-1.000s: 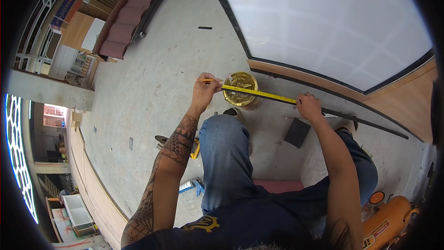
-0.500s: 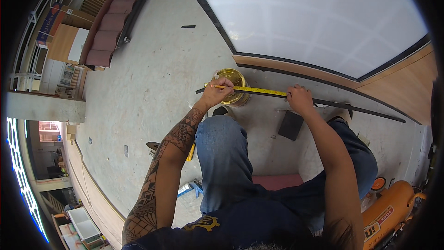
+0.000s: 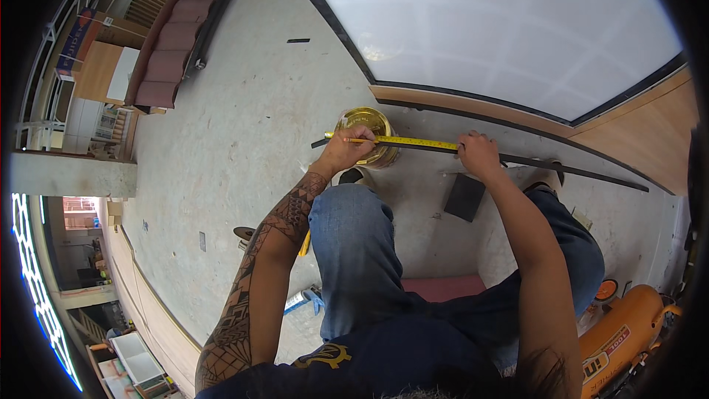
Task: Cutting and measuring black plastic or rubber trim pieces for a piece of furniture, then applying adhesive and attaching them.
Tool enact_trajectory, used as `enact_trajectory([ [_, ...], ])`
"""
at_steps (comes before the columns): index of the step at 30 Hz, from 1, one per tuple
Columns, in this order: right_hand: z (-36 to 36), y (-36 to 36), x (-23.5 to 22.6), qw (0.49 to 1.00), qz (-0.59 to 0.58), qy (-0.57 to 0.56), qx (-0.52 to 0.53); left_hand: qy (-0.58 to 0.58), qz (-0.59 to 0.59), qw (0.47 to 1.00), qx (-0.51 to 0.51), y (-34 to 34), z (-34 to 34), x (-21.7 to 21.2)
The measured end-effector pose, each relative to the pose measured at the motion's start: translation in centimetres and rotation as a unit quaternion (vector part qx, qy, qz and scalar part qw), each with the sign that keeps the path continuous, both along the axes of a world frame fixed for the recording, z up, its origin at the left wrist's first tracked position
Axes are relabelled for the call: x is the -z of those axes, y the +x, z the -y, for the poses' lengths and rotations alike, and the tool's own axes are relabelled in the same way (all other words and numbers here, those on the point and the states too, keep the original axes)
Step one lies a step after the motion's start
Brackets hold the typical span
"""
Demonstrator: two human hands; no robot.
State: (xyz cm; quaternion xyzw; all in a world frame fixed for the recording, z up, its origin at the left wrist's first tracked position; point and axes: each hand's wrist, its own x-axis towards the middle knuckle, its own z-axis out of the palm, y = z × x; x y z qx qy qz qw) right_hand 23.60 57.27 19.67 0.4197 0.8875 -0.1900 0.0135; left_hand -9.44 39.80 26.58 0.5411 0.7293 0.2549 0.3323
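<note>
A large white panel (image 3: 502,29) lies ahead of me beside a brown wooden board (image 3: 635,140). A small black rectangular block (image 3: 464,197) rests on the grey concrete floor (image 3: 244,140). An orange machine (image 3: 628,336) sits lower right.

Person's own body, seen from above: left hand (image 3: 347,150) and right hand (image 3: 478,155) bare, without gloves or rings that can be made out; left forearm (image 3: 255,273) covered wrist to elbow in dark geometric tattoo bands; right forearm (image 3: 535,251) unmarked; dark navy short-sleeved shirt (image 3: 391,358) bearing a yellow emblem (image 3: 323,355); faded blue jeans (image 3: 354,251); dark shoe (image 3: 351,175) at the left foot
</note>
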Motion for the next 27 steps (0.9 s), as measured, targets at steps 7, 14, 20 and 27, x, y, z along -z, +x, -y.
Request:
enact_trajectory([
  [7,-0.01,-0.14,-0.02,1.000,0.007,-0.002,0.005,0.005,-0.008,1.000,-0.007,0.27,-0.05,-0.17],
  [14,-0.04,-0.11,-0.08,1.000,0.008,-0.009,0.006,-0.001,0.005,1.000,-0.009,0.26,-0.06,-0.10],
  [20,0.00,-0.10,0.24,1.000,0.001,0.001,0.007,0.008,-0.004,1.000,-0.009,0.33,0.08,-0.01],
  [27,-0.03,-0.03,0.12,1.000,0.000,0.001,0.006,0.024,-0.005,1.000,0.010,0.24,-0.07,-0.25],
])
